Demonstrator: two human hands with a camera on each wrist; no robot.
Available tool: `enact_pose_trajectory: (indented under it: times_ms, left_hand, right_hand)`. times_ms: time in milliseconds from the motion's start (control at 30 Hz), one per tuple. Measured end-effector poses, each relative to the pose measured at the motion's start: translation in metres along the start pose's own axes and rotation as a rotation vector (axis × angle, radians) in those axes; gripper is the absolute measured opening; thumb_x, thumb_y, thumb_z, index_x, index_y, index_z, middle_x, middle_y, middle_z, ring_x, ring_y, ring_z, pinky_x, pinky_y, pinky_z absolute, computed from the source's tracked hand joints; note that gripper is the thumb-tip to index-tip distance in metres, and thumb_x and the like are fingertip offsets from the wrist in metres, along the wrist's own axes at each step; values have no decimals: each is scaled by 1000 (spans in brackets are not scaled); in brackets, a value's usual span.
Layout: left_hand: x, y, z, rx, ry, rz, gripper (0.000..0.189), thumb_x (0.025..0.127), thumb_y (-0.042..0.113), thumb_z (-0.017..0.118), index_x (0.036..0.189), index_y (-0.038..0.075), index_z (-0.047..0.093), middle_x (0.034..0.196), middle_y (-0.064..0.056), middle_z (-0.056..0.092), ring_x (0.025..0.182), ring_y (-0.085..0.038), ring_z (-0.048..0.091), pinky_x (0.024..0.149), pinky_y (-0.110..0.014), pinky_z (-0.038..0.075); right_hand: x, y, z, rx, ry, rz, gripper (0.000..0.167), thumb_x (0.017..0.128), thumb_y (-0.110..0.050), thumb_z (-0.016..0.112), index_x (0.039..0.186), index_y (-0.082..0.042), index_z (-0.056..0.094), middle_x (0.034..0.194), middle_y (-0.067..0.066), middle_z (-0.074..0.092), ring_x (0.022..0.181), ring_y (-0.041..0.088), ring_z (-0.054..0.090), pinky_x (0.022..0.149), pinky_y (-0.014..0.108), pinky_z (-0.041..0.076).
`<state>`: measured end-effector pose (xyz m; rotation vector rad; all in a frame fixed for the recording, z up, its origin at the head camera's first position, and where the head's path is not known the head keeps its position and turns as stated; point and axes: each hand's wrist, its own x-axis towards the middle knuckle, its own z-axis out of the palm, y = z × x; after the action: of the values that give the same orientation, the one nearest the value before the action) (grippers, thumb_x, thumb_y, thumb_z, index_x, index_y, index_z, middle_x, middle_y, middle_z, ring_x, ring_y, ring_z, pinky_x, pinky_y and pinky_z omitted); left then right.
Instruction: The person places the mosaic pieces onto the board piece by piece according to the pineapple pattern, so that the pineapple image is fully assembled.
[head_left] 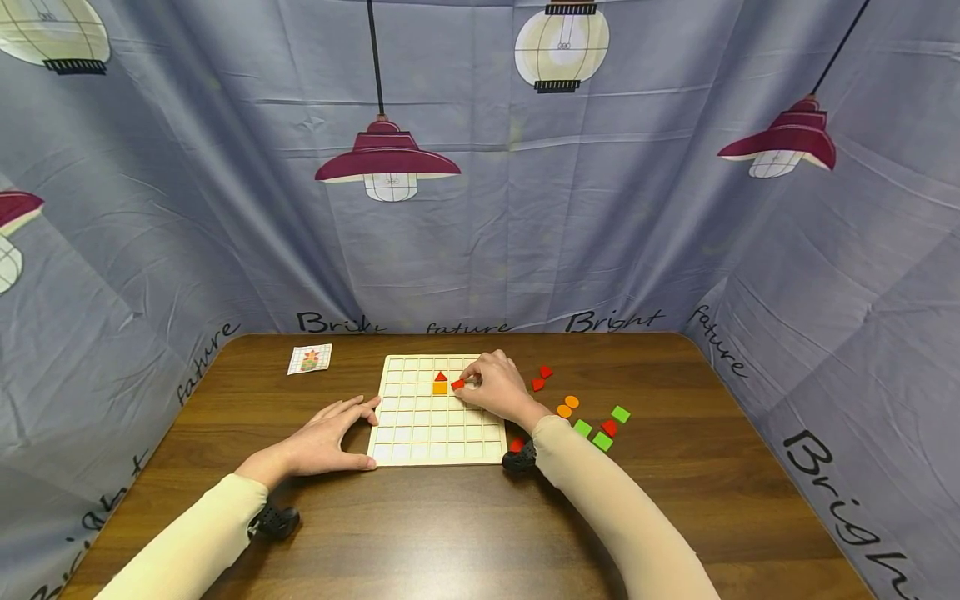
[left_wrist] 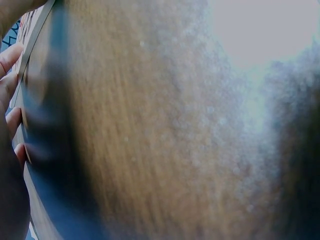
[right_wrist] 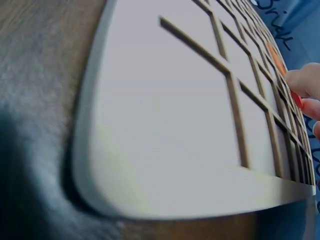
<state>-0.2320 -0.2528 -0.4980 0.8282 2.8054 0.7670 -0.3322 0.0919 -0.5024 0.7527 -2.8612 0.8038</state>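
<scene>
A pale grid board (head_left: 412, 429) lies on the wooden table, an orange square (head_left: 440, 388) and a red triangle (head_left: 441, 377) set in its upper part. My right hand (head_left: 497, 386) pinches a small red piece (head_left: 458, 384) just right of the orange square; that red piece (right_wrist: 297, 99) shows between thumb and fingers in the right wrist view too. At the board's left edge my left hand (head_left: 318, 440) rests with spread fingers, fingertips and thumb touching the edge. In the left wrist view its fingers (left_wrist: 10, 85) lie along the board's side.
Right of the board lie loose red pieces (head_left: 546, 372), orange circles (head_left: 572, 402) and green squares (head_left: 620, 414). One red piece (head_left: 517, 445) is partly hidden by the right wrist. A card with a coloured figure (head_left: 310, 359) lies at the back left. Blue-grey curtain (head_left: 480, 250) surrounds the table.
</scene>
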Motion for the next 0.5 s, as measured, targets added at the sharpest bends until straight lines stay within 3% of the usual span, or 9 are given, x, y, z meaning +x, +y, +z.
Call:
enact_pose_trajectory:
  times_ms: [500]
  left_hand:
    - [1,-2,1,3,0,5,59,82,63,77,120,24,56,163,-8,36,150,-41,27,116,-68,18]
  right_hand:
    - [1,0,5,-68,35,21,27,86,-51,80,96,-27,77,82,-10,54,90,16,43,77,33,35]
